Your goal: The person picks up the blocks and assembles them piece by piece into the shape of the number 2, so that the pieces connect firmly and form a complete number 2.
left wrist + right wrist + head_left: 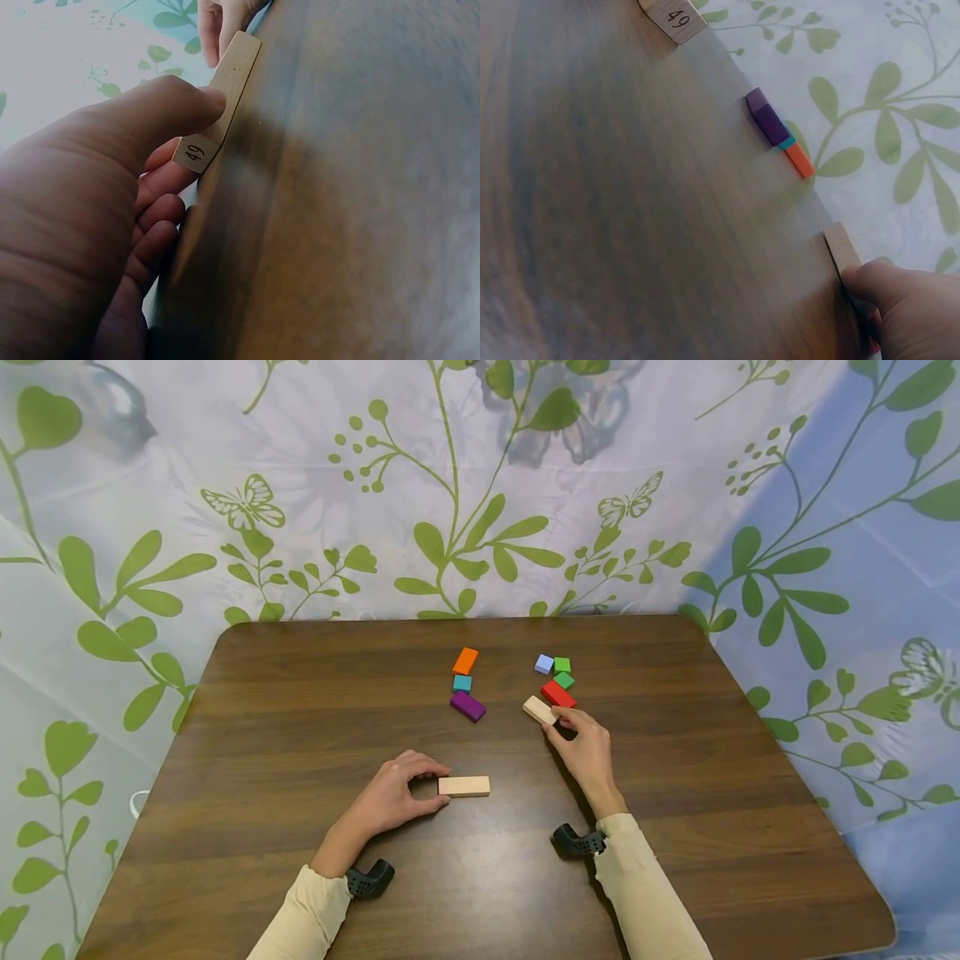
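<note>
In the head view my left hand (392,793) pinches the left end of a plain wooden block (465,787) lying flat on the table. The left wrist view shows the thumb along one side of this block (234,75), fingers opposite, and "49" marked on its end. Farther forward and to the right, my right hand (588,752) holds the near end of a second plain wooden block (537,709) between thumb and fingers. A red block (558,693) lies just beyond that one. The right wrist view has the thumb on the second block (840,244).
Beyond the red block are two green blocks (563,680) and a light blue block (543,664). Purple (468,707), teal (462,683) and orange (466,661) blocks form a row left of them. A patterned cloth (300,527) hangs behind the brown table (300,693).
</note>
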{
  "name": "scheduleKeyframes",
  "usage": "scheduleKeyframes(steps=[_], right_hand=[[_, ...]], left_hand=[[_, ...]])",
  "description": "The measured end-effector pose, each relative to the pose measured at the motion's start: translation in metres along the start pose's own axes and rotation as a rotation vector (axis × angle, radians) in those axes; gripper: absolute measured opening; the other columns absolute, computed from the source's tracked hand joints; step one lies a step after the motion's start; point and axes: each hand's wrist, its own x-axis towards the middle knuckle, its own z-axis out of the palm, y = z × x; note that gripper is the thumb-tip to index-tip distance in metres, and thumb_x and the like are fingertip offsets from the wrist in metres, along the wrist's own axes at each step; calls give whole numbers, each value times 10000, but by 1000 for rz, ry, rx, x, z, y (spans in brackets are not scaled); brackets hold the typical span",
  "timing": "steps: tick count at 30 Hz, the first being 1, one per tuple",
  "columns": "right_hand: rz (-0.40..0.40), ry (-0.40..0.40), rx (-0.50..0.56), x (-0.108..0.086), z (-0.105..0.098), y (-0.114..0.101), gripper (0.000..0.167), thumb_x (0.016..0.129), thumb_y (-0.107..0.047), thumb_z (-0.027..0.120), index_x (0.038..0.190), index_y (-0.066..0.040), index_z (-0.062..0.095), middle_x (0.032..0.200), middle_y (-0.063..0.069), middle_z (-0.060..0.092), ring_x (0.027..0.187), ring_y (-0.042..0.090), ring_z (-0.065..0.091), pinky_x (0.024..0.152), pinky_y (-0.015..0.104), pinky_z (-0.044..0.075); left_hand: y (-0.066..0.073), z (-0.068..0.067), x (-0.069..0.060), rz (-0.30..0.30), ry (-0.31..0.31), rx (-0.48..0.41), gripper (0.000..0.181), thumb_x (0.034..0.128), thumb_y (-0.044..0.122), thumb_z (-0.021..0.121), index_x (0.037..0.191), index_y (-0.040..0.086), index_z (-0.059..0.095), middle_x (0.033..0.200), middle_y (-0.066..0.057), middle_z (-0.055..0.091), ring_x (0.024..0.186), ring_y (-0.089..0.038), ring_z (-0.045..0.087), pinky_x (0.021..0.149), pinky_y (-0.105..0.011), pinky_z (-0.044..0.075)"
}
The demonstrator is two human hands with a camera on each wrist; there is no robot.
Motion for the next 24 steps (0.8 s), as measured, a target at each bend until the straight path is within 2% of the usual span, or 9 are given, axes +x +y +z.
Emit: scheduleKeyframes(steps=[15, 24], right_hand=[[6, -8, 28, -10, -7, 3, 341, 874, -182, 846, 1181, -57, 765, 1199, 150, 735, 1003, 304, 745, 932, 457, 567], [-6, -4, 45, -11, -8, 4, 336, 872, -173, 846, 1175, -53, 765, 1195, 152, 736, 998, 310, 744, 928, 466, 567]], left_hand=[[10, 7, -7, -19, -16, 17, 301, 837, 260, 876, 1108, 190, 765, 1080, 69, 701, 997, -106, 597, 859, -328, 533], [12, 9, -8, -15, -14, 20, 280, 845, 261, 870, 1096, 194, 765, 1069, 75, 700, 993, -104, 593, 862, -329, 532]])
